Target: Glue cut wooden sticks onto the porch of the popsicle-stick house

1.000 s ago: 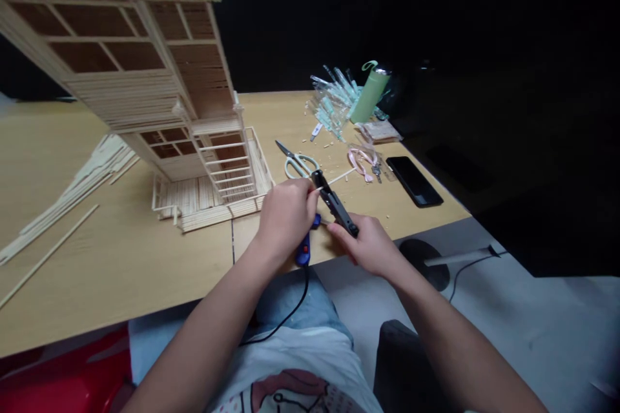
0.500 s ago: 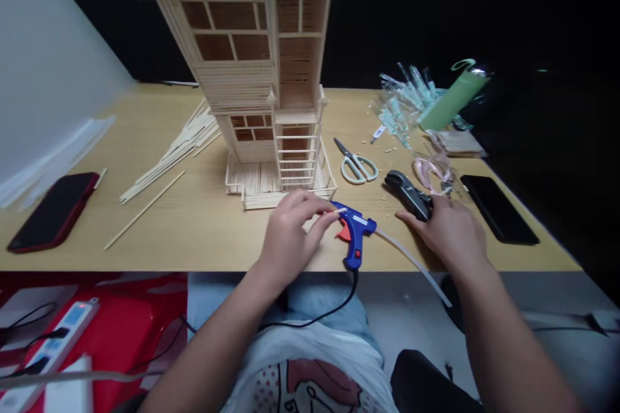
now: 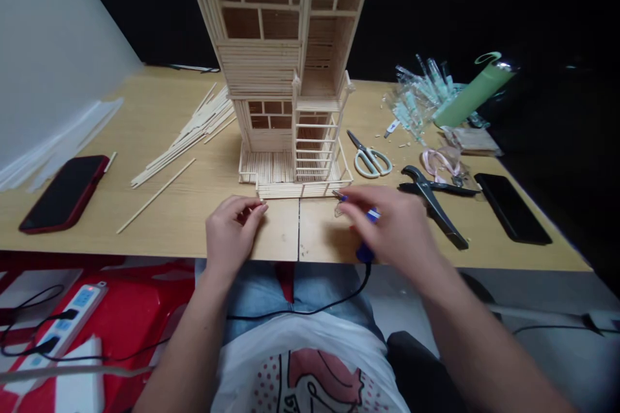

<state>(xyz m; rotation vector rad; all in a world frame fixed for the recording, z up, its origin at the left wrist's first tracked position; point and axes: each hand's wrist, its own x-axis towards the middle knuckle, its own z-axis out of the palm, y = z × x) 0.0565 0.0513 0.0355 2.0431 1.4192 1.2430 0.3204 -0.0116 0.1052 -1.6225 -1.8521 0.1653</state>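
A tall model house (image 3: 261,64) of pale sticks stands on the table, with a ladder and a fenced porch at its front. My left hand (image 3: 232,229) is closed in a pinch near the porch's front left corner, with a tiny pale stick piece (image 3: 262,201) at the fingertips. Over the blue glue gun (image 3: 364,251) lies my right hand (image 3: 392,222), its fingers curled near the gun's front end by the porch's right corner. My palm hides most of the gun. Black pliers (image 3: 436,206) rest to the right, their handles spread.
Scissors (image 3: 372,161) lie right of the house. Loose sticks (image 3: 194,132) and a red-cased phone (image 3: 65,193) are on the left. Farther right are a green bottle (image 3: 472,97), plastic packets (image 3: 421,100), a pink ribbon (image 3: 436,164) and a black phone (image 3: 513,208).
My right hand has let go of the pliers and moved left onto the glue gun. My left hand has moved left, away from the gun. The view has shifted, so the house appears farther right.
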